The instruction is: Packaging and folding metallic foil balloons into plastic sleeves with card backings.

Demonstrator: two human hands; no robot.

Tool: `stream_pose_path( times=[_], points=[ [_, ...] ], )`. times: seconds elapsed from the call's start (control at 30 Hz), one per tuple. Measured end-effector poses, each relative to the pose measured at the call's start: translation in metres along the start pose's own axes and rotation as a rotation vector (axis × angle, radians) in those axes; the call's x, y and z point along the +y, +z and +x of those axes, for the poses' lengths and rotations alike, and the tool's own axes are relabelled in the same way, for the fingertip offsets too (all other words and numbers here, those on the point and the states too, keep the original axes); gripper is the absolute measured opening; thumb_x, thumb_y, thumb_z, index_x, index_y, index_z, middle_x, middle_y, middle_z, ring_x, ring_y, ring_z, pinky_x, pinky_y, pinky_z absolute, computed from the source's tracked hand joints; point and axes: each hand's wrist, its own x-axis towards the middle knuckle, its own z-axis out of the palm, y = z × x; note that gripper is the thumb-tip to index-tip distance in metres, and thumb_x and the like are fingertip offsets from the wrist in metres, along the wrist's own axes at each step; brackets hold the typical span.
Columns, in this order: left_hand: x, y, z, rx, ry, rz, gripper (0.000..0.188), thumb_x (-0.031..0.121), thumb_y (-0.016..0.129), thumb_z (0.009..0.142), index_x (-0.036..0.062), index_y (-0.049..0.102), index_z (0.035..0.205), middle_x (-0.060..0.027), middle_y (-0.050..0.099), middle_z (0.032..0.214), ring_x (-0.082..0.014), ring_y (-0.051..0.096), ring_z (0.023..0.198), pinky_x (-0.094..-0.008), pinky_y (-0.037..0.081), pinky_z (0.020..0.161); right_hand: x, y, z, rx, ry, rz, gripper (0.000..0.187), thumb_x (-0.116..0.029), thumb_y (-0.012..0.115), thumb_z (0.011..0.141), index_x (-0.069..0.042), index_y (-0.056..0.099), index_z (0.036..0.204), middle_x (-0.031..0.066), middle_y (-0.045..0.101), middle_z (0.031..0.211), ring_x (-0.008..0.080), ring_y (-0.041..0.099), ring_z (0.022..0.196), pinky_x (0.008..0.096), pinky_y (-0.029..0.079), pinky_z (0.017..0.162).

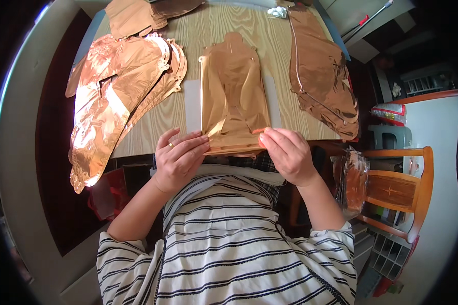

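Note:
A flat copper-coloured foil balloon (233,94) lies lengthwise before me, its rounded tab pointing away and its near end folded at the table's front edge. My left hand (179,156), with a ring on one finger, is closed on the balloon's near left corner. At the near right corner my right hand (290,155) pinches the foil, thumb and fingers together. Something small and orange (260,131) shows at its fingertips; I cannot make out what it is. The fingers cover both near corners.
More flat foil balloons (114,86) are heaped at the left, overhanging the table's front edge. Another stack (320,71) lies at the right. Brown foil (132,15) sits at the far left, and crumpled white material (277,12) at the far right. A wooden chair (392,188) stands to my right.

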Motion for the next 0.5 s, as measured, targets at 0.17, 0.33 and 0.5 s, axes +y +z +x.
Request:
stream_pose_path(
  times=[0.17, 0.33, 0.5],
  points=[
    [-0.018, -0.031, 0.05, 0.086, 0.166, 0.017, 0.015, 0.005, 0.076, 0.082, 0.0091, 0.072, 0.097, -0.0044, 0.076, 0.103, -0.0211, 0.073, 0.103, -0.0461, 0.039, 0.111, 0.016, -0.032, 0.041, 0.005, -0.102, -0.073, 0.025, -0.012, 0.071, 0.086, 0.0, 0.07, 0.107, 0.0111, 0.071, 0.104, 0.0235, 0.068, 0.087, 0.034, 0.054, 0.071],
    [-0.021, -0.089, 0.138, 0.281, 0.446, 0.313, 0.019, 0.01, 0.081, 0.078, 0.0118, 0.076, 0.096, -0.001, 0.075, 0.1, -0.0186, 0.072, 0.098, -0.045, 0.042, 0.108, 0.042, -0.081, 0.109, 0.238, -0.229, -0.368, 0.023, -0.013, 0.071, 0.088, -0.003, 0.072, 0.108, 0.0105, 0.074, 0.104, 0.0217, 0.069, 0.09, 0.0315, 0.053, 0.069],
    [-0.053, -0.054, 0.107, 0.171, 0.639, 0.339, 0.019, 0.012, 0.08, 0.075, 0.01, 0.077, 0.094, -0.0018, 0.072, 0.105, -0.0193, 0.071, 0.103, -0.0436, 0.049, 0.102, 0.057, -0.041, 0.083, 0.14, -0.33, -0.412, 0.021, -0.013, 0.071, 0.089, -0.004, 0.072, 0.108, 0.0098, 0.073, 0.106, 0.0213, 0.07, 0.094, 0.0301, 0.053, 0.071]
  ],
)
